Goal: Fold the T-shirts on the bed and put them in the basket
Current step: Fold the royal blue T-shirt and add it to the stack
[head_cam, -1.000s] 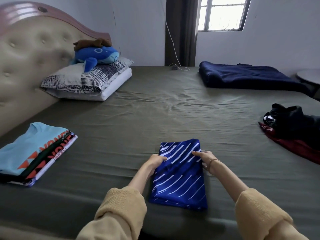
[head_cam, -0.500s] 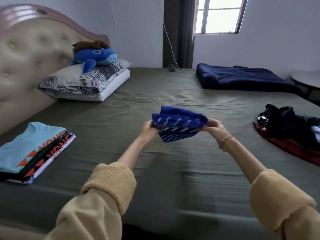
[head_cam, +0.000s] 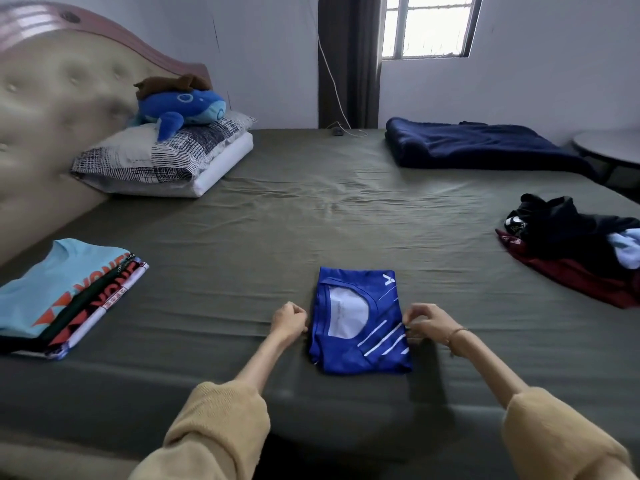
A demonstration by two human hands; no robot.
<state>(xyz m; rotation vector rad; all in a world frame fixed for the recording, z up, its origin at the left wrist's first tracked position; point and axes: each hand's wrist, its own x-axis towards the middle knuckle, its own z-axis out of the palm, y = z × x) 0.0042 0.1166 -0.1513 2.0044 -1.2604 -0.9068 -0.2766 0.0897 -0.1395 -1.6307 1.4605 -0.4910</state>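
Note:
A folded blue T-shirt (head_cam: 360, 323) with white stripes lies flat on the olive bed sheet (head_cam: 311, 220), collar side up. My left hand (head_cam: 289, 322) pinches its left edge and my right hand (head_cam: 427, 323) pinches its right edge. A stack of folded T-shirts (head_cam: 62, 296), light blue on top, sits at the bed's left side. A loose pile of unfolded clothes (head_cam: 575, 247), black over dark red, lies at the right. No basket is in view.
A padded headboard (head_cam: 52, 98) runs along the left. Pillows (head_cam: 166, 157) with a blue plush whale (head_cam: 183, 105) sit at the back left. A folded navy blanket (head_cam: 478, 147) lies at the back right, beside a round table (head_cam: 609, 150).
The blue shirt was lifted off the bed, turned over in the air, and now lies flat again with its collar side up. Both hands came back down with it.

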